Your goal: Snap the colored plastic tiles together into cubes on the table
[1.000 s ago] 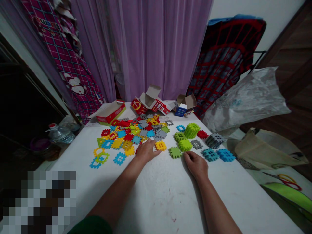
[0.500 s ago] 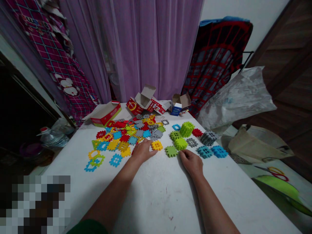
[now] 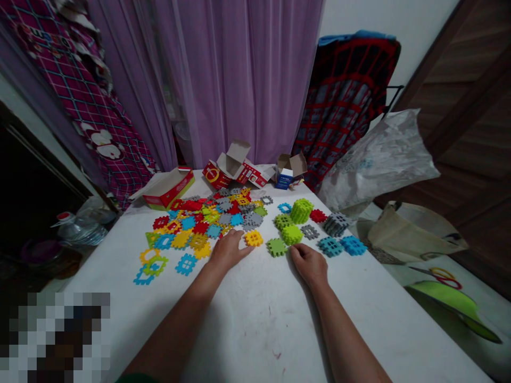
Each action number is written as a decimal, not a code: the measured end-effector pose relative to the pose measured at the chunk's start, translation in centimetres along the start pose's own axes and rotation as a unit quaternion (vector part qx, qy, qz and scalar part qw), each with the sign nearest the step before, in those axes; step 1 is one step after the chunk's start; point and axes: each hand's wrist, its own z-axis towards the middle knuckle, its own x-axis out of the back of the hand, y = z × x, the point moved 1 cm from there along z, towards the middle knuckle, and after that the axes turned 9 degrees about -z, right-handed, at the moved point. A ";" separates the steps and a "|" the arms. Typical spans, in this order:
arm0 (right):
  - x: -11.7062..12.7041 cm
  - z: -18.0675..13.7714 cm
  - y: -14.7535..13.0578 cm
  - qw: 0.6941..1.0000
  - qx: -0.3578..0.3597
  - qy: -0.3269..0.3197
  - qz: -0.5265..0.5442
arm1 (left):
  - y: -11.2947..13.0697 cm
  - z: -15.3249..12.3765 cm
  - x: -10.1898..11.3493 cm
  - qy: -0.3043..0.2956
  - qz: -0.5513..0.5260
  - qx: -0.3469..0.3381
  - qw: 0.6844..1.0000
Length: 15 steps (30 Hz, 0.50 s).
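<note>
Left hand (image 3: 227,251) spread, thumb beside a yellow tile (image 3: 254,238) on the white bench (image 3: 255,324), right hand (image 3: 310,264) curled near a green tile (image 3: 277,247), unclear whether it holds anything, heap of mixed tiles (image 3: 200,227) farther back.

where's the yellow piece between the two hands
In the head view, the yellow piece sits near centre, just right of the left hand and left of a green square.

We cannot see into our right hand (image 3: 309,264) at five o'clock; our green sleeve (image 3: 138,379) is cut off at seven.
</note>
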 end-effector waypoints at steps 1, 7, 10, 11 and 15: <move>0.0 0.0 0.0 1.000 0.003 0.001 0.000 | -0.1 -0.4 0.1 0.013 -0.005 0.000 1.000; 0.1 -0.1 0.0 1.000 0.013 -0.001 -0.007 | -1.8 -4.2 0.1 0.078 0.015 -0.039 0.996; -0.2 0.0 0.3 1.000 0.013 0.000 -0.011 | -3.0 -6.1 -0.1 0.084 0.038 -0.069 0.993; -0.3 0.0 0.4 1.000 0.016 -0.001 -0.012 | -3.4 -6.7 -0.1 0.090 0.044 -0.077 0.992; -0.5 0.4 0.7 1.000 0.004 -0.006 -0.025 | -5.1 -8.3 0.7 0.128 0.054 -0.087 0.986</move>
